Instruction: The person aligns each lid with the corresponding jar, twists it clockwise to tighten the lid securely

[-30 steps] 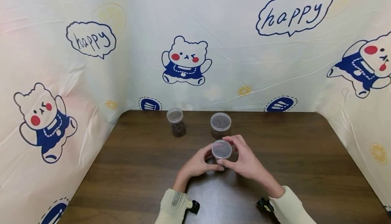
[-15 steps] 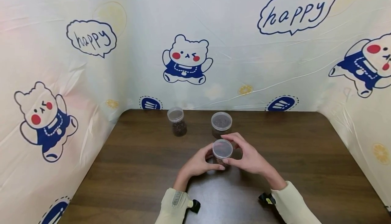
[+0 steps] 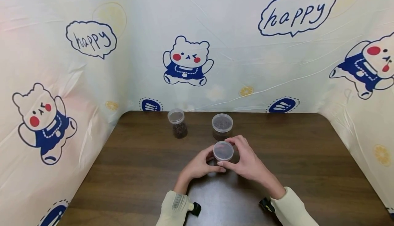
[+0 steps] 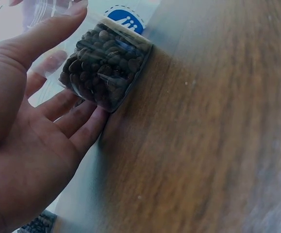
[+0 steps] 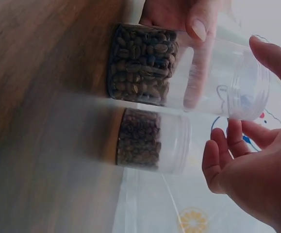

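A tall clear jar point(image 5: 145, 65) partly filled with coffee beans stands upright on the table, its round translucent lid point(image 3: 223, 150) uppermost. Around its body my left hand point(image 3: 198, 164) curls, thumb in front and fingers behind. My right hand point(image 3: 247, 161) pinches the lid's rim between thumb and fingers. In the left wrist view the beans point(image 4: 106, 63) lie in the bottom of the jar, close against the fingers of my left hand point(image 4: 28, 136). The right wrist view has my right hand point(image 5: 261, 170) at the lid end.
Just behind the held jar is a shorter, wider lidded jar point(image 3: 222, 126) with dark beans. Further left stands a slim lidded jar point(image 3: 178, 126), also holding dark contents. A printed curtain point(image 3: 231, 65) runs along the back and sides of the wooden table point(image 3: 138, 178).
The right thumb shifts slightly right along the lid's rim, then back left. The left hand and the jar keep their place.
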`<state>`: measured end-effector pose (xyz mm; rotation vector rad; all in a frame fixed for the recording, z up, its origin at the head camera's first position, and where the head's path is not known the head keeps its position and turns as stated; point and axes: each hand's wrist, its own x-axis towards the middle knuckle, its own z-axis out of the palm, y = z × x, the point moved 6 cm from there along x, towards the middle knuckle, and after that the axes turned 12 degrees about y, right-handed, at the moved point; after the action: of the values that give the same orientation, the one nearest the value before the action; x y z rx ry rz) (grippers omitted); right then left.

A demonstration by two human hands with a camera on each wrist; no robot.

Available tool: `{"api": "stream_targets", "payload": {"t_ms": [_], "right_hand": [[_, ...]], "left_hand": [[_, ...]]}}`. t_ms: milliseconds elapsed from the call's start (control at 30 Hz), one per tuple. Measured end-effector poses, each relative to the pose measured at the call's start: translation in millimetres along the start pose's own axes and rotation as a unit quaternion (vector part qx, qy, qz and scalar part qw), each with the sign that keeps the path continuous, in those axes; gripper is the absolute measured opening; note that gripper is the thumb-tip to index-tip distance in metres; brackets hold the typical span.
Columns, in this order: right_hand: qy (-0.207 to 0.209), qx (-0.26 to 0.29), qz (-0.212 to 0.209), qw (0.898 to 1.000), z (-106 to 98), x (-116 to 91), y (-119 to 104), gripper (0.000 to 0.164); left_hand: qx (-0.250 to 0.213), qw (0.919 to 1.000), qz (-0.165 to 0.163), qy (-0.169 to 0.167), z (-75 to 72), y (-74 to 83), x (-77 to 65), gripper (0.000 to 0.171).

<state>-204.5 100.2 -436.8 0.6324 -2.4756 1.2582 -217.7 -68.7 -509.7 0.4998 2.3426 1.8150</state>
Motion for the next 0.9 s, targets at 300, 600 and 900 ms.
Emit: {"api": "stream_targets", "payload": {"t_ms": [300, 600, 900], "right_hand": [[-0.045, 0.057, -0.017, 0.997, -4.4, 4.9, 5.6, 0.082], [-0.049, 0.081, -0.050, 0.994, -0.6, 4.8, 10.4, 0.072], [0.001, -0.009, -0.025, 1.000, 1.0, 0.7, -3.8, 0.070]], "left_hand": [[0.000, 1.0000, 0.002, 0.003, -0.7, 1.8, 0.0, 0.080], [-0.004, 1.0000, 0.001, 0.001, 1.8, 0.5, -0.1, 0.081], [-0.003, 1.0000, 0.000, -0.001, 0.2, 1.3, -0.6, 0.079]]}}
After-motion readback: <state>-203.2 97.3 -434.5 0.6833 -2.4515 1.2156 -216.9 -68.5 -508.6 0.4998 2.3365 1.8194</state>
